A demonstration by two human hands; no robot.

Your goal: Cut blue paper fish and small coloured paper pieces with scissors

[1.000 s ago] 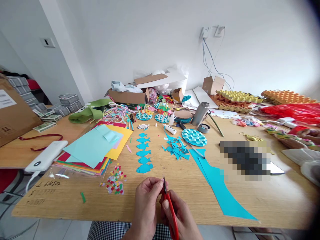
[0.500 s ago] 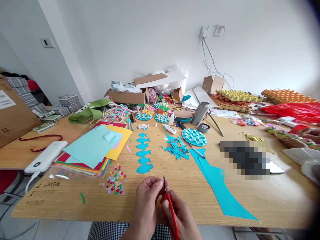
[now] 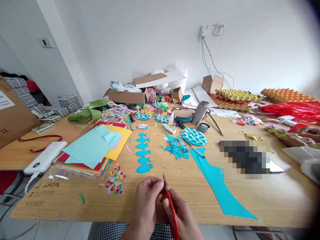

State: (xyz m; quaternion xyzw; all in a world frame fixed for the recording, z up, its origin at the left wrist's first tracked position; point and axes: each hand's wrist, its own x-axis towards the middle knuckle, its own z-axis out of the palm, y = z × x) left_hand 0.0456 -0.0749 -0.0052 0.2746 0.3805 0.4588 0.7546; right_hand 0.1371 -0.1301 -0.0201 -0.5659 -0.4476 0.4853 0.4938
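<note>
Both hands are at the near edge of the wooden table (image 3: 75,203). My right hand (image 3: 181,216) is closed round red-handled scissors (image 3: 171,210) whose blades point up and away. My left hand (image 3: 147,200) pinches something tiny against the blade tips; I cannot make out what it is. Just beyond my hands lies a column of several blue paper fish (image 3: 143,153), and to its left a small pile of coloured paper dots (image 3: 115,180).
A stack of coloured paper sheets (image 3: 92,150) lies left, a white power bank (image 3: 45,156) beside it. Blue paper scraps (image 3: 176,148), a wavy blue disc (image 3: 194,136) and a long blue offcut (image 3: 220,190) lie right. Boxes, a metal bottle (image 3: 200,113) and egg trays (image 3: 236,98) stand behind.
</note>
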